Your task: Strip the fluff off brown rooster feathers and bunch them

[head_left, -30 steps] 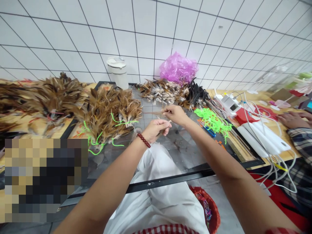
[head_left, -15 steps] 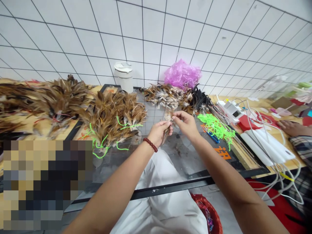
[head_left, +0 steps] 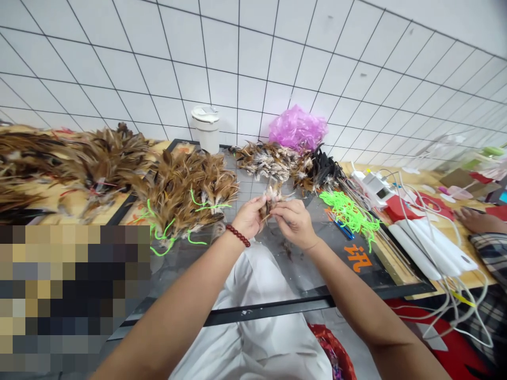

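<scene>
A small bunch of brown and white feathers (head_left: 273, 194) is between my two hands above the dark tabletop. My left hand (head_left: 249, 215), with a beaded bracelet at the wrist, is closed around the bunch. Beside it, the fingers of my right hand (head_left: 295, 220) pinch at the feathers' lower right side; the fingertips are partly hidden. To the left lies a large pile of brown feathers (head_left: 182, 184) with bright green cords on it. Behind my hands is a row of pale and brown feathers (head_left: 263, 161), ending in black feathers (head_left: 327, 169) at the right.
A white lidded cup (head_left: 206, 129) and a pink plastic bag (head_left: 299, 128) stand by the tiled wall. Green cords (head_left: 350, 211) and a blue tool (head_left: 344, 228) lie right, near white power strips and cables (head_left: 435, 248). Another person's hand (head_left: 477, 219) rests far right. A red basket (head_left: 332, 351) is below.
My right hand has moved down and its fingers have come in lower on the feathers. The bunch now stands up more plainly between my hands. The camera view has shifted slightly.
</scene>
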`<state>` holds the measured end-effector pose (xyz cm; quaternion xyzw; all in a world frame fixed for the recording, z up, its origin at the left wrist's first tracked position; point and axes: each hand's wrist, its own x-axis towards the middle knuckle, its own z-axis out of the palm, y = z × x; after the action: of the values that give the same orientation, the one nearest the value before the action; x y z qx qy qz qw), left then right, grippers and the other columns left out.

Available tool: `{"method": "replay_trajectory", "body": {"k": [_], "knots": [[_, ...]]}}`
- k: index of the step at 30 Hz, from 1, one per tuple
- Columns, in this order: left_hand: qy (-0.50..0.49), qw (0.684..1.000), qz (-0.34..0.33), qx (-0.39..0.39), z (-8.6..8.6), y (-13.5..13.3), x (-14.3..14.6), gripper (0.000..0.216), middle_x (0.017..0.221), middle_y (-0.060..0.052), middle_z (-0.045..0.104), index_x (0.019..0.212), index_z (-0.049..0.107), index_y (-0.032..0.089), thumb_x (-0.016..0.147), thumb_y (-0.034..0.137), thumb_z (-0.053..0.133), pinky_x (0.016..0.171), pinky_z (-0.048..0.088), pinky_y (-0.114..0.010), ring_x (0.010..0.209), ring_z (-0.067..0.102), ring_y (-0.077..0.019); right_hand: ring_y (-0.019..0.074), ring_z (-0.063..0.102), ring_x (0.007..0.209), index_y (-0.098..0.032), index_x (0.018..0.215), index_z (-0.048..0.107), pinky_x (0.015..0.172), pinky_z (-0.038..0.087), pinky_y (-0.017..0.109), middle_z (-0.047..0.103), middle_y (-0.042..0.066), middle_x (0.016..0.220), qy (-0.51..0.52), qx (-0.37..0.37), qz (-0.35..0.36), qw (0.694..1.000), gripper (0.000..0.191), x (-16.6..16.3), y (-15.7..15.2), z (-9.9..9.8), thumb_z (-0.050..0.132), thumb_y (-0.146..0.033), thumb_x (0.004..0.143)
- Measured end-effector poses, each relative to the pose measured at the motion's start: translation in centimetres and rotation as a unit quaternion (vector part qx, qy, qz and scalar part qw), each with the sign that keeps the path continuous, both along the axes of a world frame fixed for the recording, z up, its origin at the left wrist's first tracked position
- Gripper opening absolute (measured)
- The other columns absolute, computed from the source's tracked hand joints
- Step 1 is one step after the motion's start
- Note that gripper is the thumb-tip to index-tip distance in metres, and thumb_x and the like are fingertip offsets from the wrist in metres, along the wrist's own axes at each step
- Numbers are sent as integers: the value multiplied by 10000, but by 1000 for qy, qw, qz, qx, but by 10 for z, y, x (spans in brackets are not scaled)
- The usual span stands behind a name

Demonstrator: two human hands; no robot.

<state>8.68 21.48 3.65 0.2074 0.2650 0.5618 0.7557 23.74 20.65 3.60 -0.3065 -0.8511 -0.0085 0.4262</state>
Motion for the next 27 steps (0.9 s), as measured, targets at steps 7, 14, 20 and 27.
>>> {"method": "replay_trajectory", "body": {"k": [7,14,20,27], "knots": [[13,1000,14,11,-2,-2,3,84,717,-49,696,771,639,104,736,161,691,664,529,-234,625,646,-115,161,591,752,-214,1057,615,807,431,355,675,24,826,75,-109,7,991,292,0,-5,7,637,-358,804],[100,995,-16,4,3,-8,8,72,662,-81,684,737,623,81,735,132,675,643,549,-275,625,667,-156,132,586,687,-195,949,643,693,495,290,659,9,793,339,-389,34,856,315,1,10,6,666,-442,756],[129,991,-20,21,2,-8,9,75,636,-72,671,770,624,79,746,141,656,522,528,-230,569,650,-146,108,567,576,-178,705,646,605,483,263,619,-15,657,363,-438,67,820,267,0,10,5,760,-414,655],[133,991,21,5,1,-7,12,91,608,-35,646,756,641,80,724,152,685,473,511,-216,510,607,-113,121,585,562,-178,670,623,579,499,274,611,-9,663,349,-439,43,827,310,-7,10,-2,805,-415,586]]}}
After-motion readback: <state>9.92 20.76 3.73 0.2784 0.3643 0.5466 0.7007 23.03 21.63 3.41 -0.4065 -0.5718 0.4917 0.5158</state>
